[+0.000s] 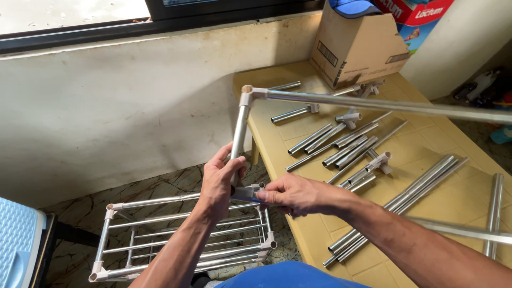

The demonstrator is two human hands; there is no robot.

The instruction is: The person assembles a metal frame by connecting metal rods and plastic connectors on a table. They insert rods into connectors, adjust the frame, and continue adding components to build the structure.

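My left hand grips the lower end of a short upright metal tube. At its top a white corner connector joins it to a long horizontal tube that runs off to the right. At the bottom of the upright tube, my right hand pinches a grey plastic connector. Below my hands an assembled metal rack shelf lies on the floor.
A yellow plastic table on the right carries several loose metal tubes and white connectors. A cardboard box stands at its far end. A white wall lies ahead, and a light blue object is at the lower left.
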